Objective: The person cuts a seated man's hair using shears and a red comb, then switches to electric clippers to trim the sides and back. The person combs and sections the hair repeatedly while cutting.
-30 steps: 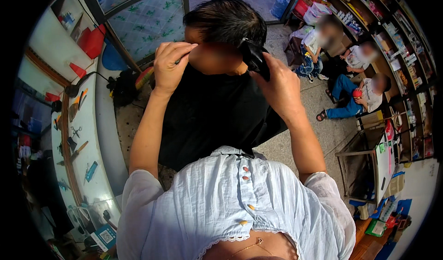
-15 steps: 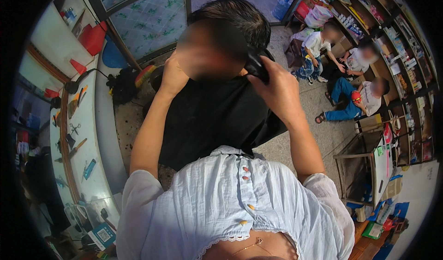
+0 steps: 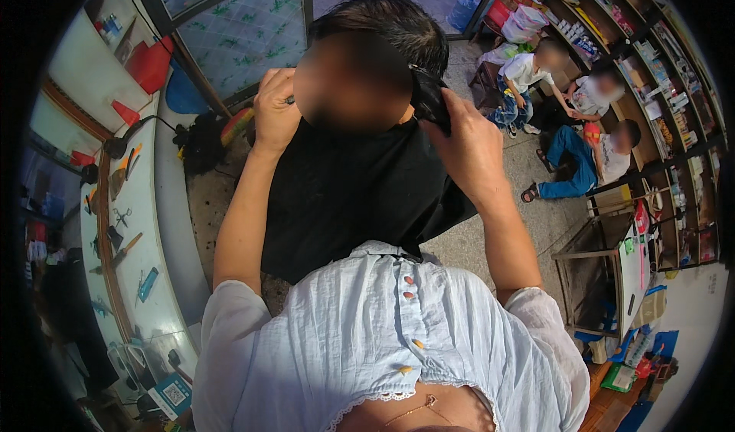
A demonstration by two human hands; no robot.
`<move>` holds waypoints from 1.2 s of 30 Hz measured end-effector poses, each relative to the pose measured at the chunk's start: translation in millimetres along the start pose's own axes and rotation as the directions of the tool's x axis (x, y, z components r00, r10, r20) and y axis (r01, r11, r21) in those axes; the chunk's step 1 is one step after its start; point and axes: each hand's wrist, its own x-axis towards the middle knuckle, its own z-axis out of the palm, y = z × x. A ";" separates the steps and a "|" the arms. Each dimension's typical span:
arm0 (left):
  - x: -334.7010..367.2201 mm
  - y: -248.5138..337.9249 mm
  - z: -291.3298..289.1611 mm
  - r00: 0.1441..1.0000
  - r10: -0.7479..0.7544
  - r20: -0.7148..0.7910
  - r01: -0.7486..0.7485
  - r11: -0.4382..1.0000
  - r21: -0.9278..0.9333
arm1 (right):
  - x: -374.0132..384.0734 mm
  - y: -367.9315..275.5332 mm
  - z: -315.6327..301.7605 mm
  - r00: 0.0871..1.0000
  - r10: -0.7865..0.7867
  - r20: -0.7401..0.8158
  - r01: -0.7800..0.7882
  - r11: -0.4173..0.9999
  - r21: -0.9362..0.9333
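Observation:
A person sits facing me, with short dark hair (image 3: 383, 26) and a black barber cape (image 3: 348, 187) draped from the neck down. In my right hand (image 3: 475, 141) is a black hair clipper (image 3: 433, 103), held up against the side of the head at the right. My left hand (image 3: 274, 114) is raised by the other side of the head, its fingers curled closed. A small dark tip pokes out between thumb and fingers there; the rest of that object is hidden, so its kind is unclear.
On the left, a white counter (image 3: 157, 240) under a mirror carries scissors (image 3: 122, 217), a brush (image 3: 129, 250) and a teal tool (image 3: 147, 285). Several people sit by the shelves (image 3: 666, 110) at the right. A small table (image 3: 634, 271) stands nearer.
My left hand has shifted a little left and up, away from the face. My right hand with the clipper has edged right. A seated person at the right has moved a red object.

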 end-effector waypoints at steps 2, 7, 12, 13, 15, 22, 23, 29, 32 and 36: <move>-0.4 -0.3 -0.5 1.000 0.020 -0.013 -0.020 1.000 0.013 | 2.7 -8.9 1.9 1.000 -0.019 0.001 0.019 0.999 -0.033; 1.6 4.3 -1.1 0.998 0.055 -0.034 -0.053 0.997 0.050 | 10.0 -25.3 12.3 0.992 -0.118 -0.048 0.116 0.992 -0.047; 4.2 11.8 2.9 0.994 0.029 -0.105 -0.027 0.999 0.020 | 5.7 -32.9 29.9 0.973 -0.224 0.048 0.220 0.973 0.066; 5.2 13.2 4.1 0.990 0.007 -0.138 -0.009 1.000 -0.014 | 3.4 -30.8 31.5 0.963 -0.251 0.094 0.238 0.962 0.132; 1.8 13.6 5.1 0.976 -0.189 -0.109 0.162 0.961 -0.224 | -7.3 -13.9 39.6 0.953 -0.299 0.049 0.264 0.899 0.350; -6.9 30.9 -15.5 0.936 -0.256 0.242 0.322 0.901 -0.291 | -46.8 64.8 60.1 0.893 0.324 0.311 -0.428 0.405 0.808; -3.9 38.0 -15.7 0.927 -0.268 0.263 0.345 0.884 -0.316 | -47.5 68.8 59.5 0.857 0.342 0.385 -0.482 0.272 0.833; 14.6 53.4 3.0 0.799 0.253 0.545 -0.294 0.956 -0.013 | -45.3 80.4 79.6 0.895 0.324 0.307 -0.387 0.220 0.895; 23.9 63.6 18.0 0.757 0.379 0.532 -0.455 0.890 0.013 | -40.6 89.9 99.5 0.959 0.258 0.115 -0.244 0.555 0.795; 35.5 66.1 22.2 0.748 0.343 0.568 -0.401 0.916 -0.025 | -34.5 83.1 101.7 0.970 0.244 0.006 -0.174 0.675 0.717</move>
